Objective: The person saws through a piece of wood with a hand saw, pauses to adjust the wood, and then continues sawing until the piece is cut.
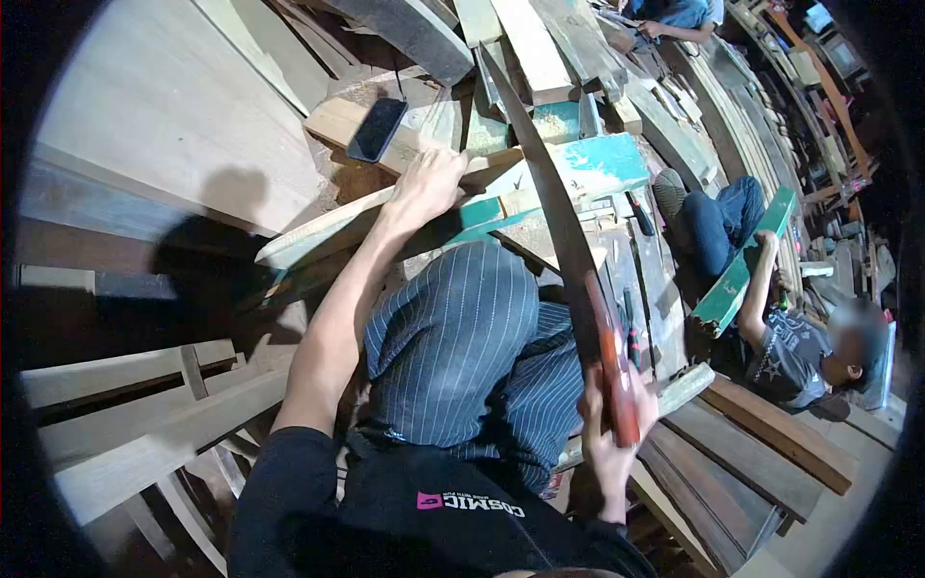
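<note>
My right hand is closed around the red-orange handle of a handsaw. The long, dark blade points up and away from me, passing in front of a board with peeling turquoise paint. My left hand grips the upper edge of a rough wooden piece lying across in front of my knees; its fingertips are partly hidden. Whether the saw teeth touch the wood cannot be made out. My striped trousers are just below the wood.
A phone with a cord lies on a wood block beyond my left hand. At right, a seated person holds a green beam. Another person is at the top. Planks and slatted wooden frames surround me.
</note>
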Available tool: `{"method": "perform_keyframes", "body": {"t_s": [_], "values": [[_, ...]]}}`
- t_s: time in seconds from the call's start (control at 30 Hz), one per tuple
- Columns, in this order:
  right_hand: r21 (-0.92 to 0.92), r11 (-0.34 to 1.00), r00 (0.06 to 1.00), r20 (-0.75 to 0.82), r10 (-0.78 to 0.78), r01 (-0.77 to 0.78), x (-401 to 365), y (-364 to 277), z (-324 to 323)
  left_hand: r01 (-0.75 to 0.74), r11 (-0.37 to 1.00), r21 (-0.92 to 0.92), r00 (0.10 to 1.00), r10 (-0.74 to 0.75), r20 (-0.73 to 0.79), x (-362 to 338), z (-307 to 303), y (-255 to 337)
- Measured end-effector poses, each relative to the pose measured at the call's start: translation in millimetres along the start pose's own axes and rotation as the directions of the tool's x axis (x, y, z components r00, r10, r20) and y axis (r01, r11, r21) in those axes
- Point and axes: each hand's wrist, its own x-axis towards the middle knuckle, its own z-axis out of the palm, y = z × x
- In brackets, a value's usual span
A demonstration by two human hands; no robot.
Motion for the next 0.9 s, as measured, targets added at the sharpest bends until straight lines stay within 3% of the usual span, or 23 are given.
{"method": "perform_keyframes", "body": {"t_s": [0.03,0.07,0.17,0.23,0.3,0.37,0.4,0.43,0.5,0.53,0.57,0.6,0.63,0.7,0.77,0.8,0.87,0.9], "values": [[-0.083,0.996,1.0,0.018,-0.01,0.012,-7,-1,-7,0.013,1.0,0.008,0.999,-0.014,0.032,1,-3,2],[-0.211,0.955,0.971,-0.073,-0.229,0.21,-11,-10,-9,0.022,1.0,-0.011,0.998,-0.021,0.052,1,-5,5],[-0.246,0.951,0.982,0.016,-0.19,0.188,-4,-26,-12,-0.053,0.998,-0.03,0.998,0.052,-0.032,-3,-11,12],[-0.216,0.925,0.944,-0.033,-0.327,0.313,25,-23,10,-0.035,0.997,-0.071,0.999,0.036,0.018,-6,-16,17],[-0.028,0.944,0.943,-0.054,-0.33,0.329,61,-24,35,-0.008,0.999,-0.042,0.999,0.01,0.04,-7,-5,11],[0.148,0.972,0.983,-0.007,-0.181,0.18,95,-24,52,0.074,0.986,-0.151,0.997,-0.068,0.042,-5,1,6],[0.157,0.972,0.985,-0.024,-0.174,0.175,106,-28,56,-0.003,0.992,-0.128,0.995,-0.009,-0.097,-6,10,-4],[0.168,0.97,0.985,-0.039,-0.171,0.175,114,-30,57,0.114,0.963,-0.243,0.993,-0.12,-0.011,-4,-8,6],[0.182,0.956,0.973,-0.068,-0.221,0.23,119,-26,57,0.139,0.98,-0.145,0.99,-0.137,0.019,-4,-11,6],[0.175,0.975,0.99,0.027,-0.142,0.135,115,-27,51,0.109,0.992,-0.07,0.994,-0.109,0.008,-4,-3,2],[0.121,0.982,0.989,0.017,-0.145,0.142,108,-26,50,0.13,0.988,-0.082,0.985,-0.119,0.121,-3,-5,0],[0.211,0.96,0.983,-0.022,-0.182,0.182,101,-23,53,0.059,0.998,-0.022,0.998,-0.059,0.031,-6,-1,2],[0.151,0.964,0.975,-0.045,-0.216,0.22,94,-20,53,-0.006,0.999,0.042,0.999,0.008,-0.048,-9,1,4],[0.095,0.959,0.964,-0.032,-0.265,0.267,80,-15,48,-0.047,0.998,0.034,0.997,0.049,-0.065,-10,-1,-1],[0.113,0.992,0.993,0.097,-0.066,0.055,63,-30,24,-0.046,0.999,0.015,0.998,0.046,-0.044,-4,1,-5],[0.089,0.972,0.976,-0.014,-0.216,0.217,55,-22,22,-0.025,1.0,0.003,1.0,0.025,-0.016,2,3,-9],[0.121,0.991,0.996,0.062,-0.068,0.06,36,-27,-1,0.061,0.998,-0.013,0.995,-0.06,0.076,7,-7,0],[0.124,0.992,0.997,0.077,-0.017,0.007,27,-32,-10,0.04,0.999,-0.007,0.999,-0.039,0.033,7,-3,-2]]}}
